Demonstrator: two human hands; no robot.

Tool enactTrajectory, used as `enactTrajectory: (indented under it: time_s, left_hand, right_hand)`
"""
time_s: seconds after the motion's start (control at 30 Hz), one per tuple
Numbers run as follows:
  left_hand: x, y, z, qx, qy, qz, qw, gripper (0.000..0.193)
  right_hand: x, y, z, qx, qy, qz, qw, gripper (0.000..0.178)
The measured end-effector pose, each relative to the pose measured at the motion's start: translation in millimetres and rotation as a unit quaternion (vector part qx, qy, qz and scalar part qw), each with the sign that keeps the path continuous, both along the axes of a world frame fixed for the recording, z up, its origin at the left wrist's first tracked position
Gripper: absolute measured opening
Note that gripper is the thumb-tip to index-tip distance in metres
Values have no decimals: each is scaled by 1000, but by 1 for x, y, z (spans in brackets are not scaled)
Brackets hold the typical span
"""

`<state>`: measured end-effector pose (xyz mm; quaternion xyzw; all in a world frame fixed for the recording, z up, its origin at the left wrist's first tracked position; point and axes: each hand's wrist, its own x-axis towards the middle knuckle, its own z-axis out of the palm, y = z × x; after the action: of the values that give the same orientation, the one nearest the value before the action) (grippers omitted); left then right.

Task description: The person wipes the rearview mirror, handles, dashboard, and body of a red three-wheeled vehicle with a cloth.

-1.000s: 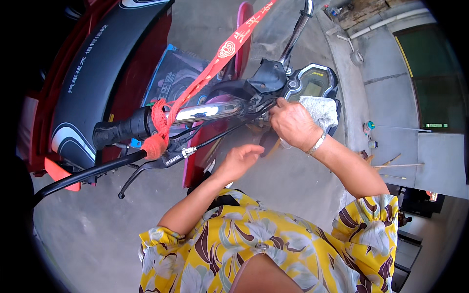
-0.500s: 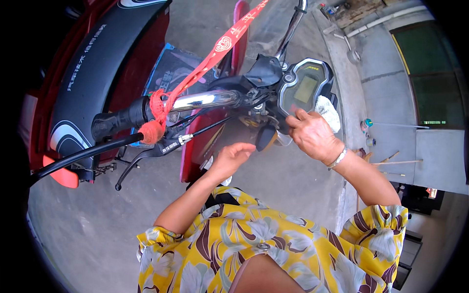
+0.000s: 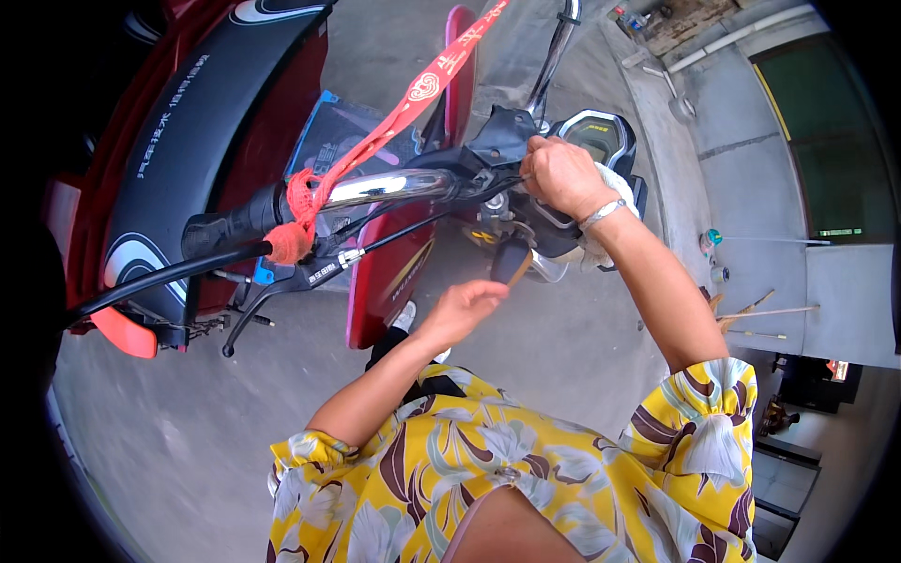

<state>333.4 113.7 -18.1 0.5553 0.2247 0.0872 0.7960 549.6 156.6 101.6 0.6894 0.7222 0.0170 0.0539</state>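
Observation:
My right hand (image 3: 566, 178) is curled over the left part of a motorbike's instrument display (image 3: 599, 133), its fingertips at the handlebar's middle. A crumpled white cloth (image 3: 597, 251) sticks out from under this hand and wrist; the fingers appear closed on it, though the palm side is hidden. Lower and to the left, my left hand (image 3: 466, 308) has its fingers stretched out, holding nothing. Its fingertips lie right beside a dark oval lamp housing (image 3: 510, 258) with an orange edge. The chrome handlebar (image 3: 389, 188) runs left to a black grip (image 3: 230, 228).
A red ribbon (image 3: 413, 103) is tied round the handlebar by the brake lever (image 3: 246, 324), and a black cable curves past the grip. At the left stands a red and dark vehicle (image 3: 169, 178). A red panel (image 3: 385, 281) lies below the bar. A wall (image 3: 741, 150) runs along the right.
My right hand has moved up and left across the display to the handlebar's middle, the white cloth shifting with it. My left hand has moved slightly right, still by the lamp housing.

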Motion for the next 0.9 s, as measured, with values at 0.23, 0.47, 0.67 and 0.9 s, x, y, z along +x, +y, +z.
enactTrajectory:
  time_s: [0.23,0.47,0.67,0.9]
  left_hand:
    - [-2,14,2,-5,15,10,1000,24]
    - [-8,21,-6,-15,-9,31,999,24]
    - [-15,19,-6,-24,-15,31,999,24]
    - [-14,13,-9,-38,-24,16,999,25]
  right_hand:
    - [-23,1,9,-90,-11,-56,994,19]
    - [-8,46,10,-152,-52,-215,963,42]
    - [-15,32,0,-126,-81,-214,965,24]
    - [-48,-25,10,-42,-118,-99,987,12]
